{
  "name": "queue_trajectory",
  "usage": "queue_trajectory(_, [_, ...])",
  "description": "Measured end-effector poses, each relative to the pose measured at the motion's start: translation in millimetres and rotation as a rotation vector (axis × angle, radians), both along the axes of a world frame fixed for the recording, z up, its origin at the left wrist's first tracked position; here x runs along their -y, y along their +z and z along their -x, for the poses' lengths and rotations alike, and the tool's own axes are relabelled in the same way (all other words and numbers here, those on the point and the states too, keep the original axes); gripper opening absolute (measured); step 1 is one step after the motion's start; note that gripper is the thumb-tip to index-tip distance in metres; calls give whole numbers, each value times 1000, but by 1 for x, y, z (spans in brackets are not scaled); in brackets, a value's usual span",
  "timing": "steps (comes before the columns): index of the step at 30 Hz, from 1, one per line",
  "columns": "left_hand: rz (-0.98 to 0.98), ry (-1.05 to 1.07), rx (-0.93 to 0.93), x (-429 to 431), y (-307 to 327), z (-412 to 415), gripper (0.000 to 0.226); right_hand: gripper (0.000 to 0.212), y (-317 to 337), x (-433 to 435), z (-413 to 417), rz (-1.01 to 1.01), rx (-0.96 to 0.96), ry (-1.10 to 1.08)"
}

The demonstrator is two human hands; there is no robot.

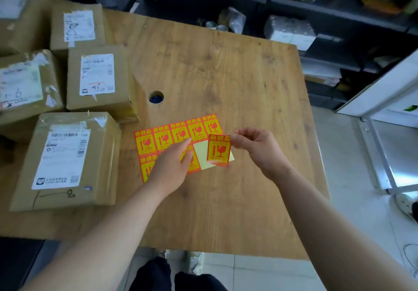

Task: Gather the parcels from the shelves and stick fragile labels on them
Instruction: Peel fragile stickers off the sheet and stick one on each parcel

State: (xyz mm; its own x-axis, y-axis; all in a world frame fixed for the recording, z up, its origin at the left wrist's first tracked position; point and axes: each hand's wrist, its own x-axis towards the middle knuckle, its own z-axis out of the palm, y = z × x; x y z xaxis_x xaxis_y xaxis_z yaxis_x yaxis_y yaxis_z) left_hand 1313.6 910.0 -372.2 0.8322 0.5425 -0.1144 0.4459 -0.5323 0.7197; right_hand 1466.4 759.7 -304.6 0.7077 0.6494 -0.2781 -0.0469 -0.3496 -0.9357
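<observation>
R hand fingers pinch top corner of a peeled red-yellow rectangular paper fragile label, long axis hanging down below them. L hand, fingers straight, presses orange sticker sheet onto wooden counter. Nearest brown cardboard parcel lies left of both, closer to L hand

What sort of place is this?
Probably a parcel depot or mailroom: brown cardboard parcels with white shipping labels on the wooden table, a sheet of orange-and-yellow fragile stickers, one peeled sticker pinched by the right hand, and dark metal shelves of stock behind.
</observation>
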Motion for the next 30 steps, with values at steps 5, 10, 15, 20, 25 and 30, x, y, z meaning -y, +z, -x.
queue_trajectory(5, [316, 211, 255, 13, 37, 34, 8, 9, 3, -23, 25, -92, -31, 125])
queue_trajectory(10, [359, 318, 297, 12, 53, 75, 9, 11, 7, -49, 65, -127, 2, 205])
queue_trajectory(15, [375, 403, 294, -6, 60, 115, 10, 14, 16, -76, 104, -155, -8, 254])
queue_trajectory(20, [353, 396, 246, -28, 65, 156, 6, 8, 18, -99, 143, -129, -8, 242])
queue_trajectory(25, [313, 331, 190, -54, 64, 190, 9, 18, 14, -117, 187, -53, 71, 93])
queue_trajectory(30, [389, 327, 184, -81, 57, 219, 13, 14, 6, -124, 222, 52, 89, 19])
